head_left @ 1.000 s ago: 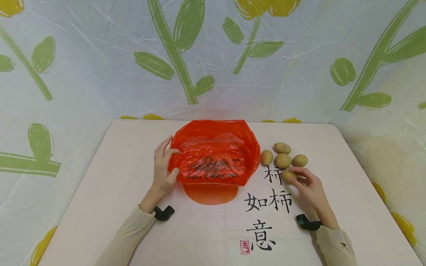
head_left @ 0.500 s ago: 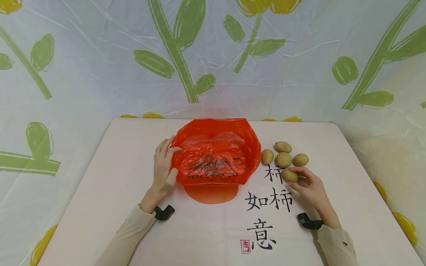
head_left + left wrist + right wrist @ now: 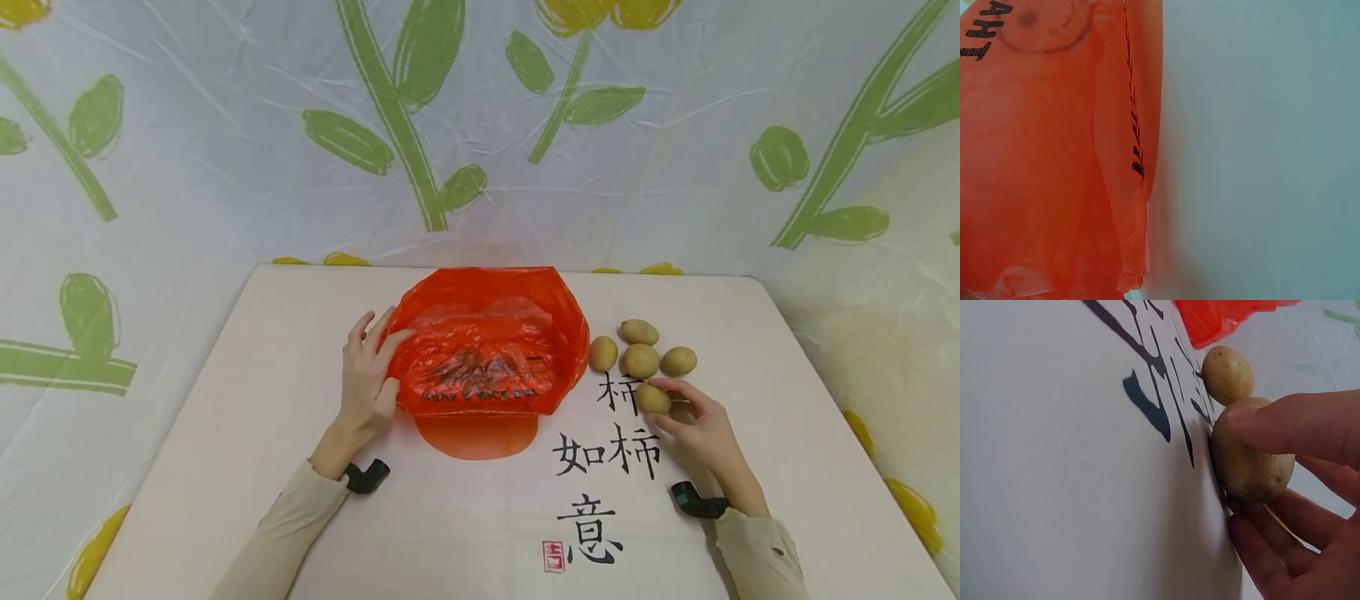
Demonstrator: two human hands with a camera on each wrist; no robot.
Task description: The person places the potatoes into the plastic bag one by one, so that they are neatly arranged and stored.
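Potato (image 3: 654,398) pinched in the right hand (image 3: 701,421), thumb on one side and fingers curled round the other; held low at the bench (image 3: 240,450), lifted or not hard to tell. Smooth and rounded, so apt, perhaps, to slip out and roll under too light or too uneven a pinch. Just beyond the same hand, four more potatoes (image 3: 641,361) in a loose cluster. Could be knocked by a low sideways sweep of the held one and scattered farther from reach

Between the two hands, close against the left, a red plastic bag (image 3: 495,296), mouth gaping. Left hand (image 3: 367,383) at its left edge, fingers spread wide, well apart from the thumb, touching the rim. Likely to sag or fold inward on any easing of that touch, from thin, limp film. Might also skid or crumple from a bump on the right edge, unsupported by either hand. Contents, if any, impossible to make out

Between the forearms, black brushed characters (image 3: 592,458), nearer the right; below the bag, an orange printed disc (image 3: 476,442), partly covered. Far beyond both hands, a leaf-patterned cloth (image 3: 570,192)
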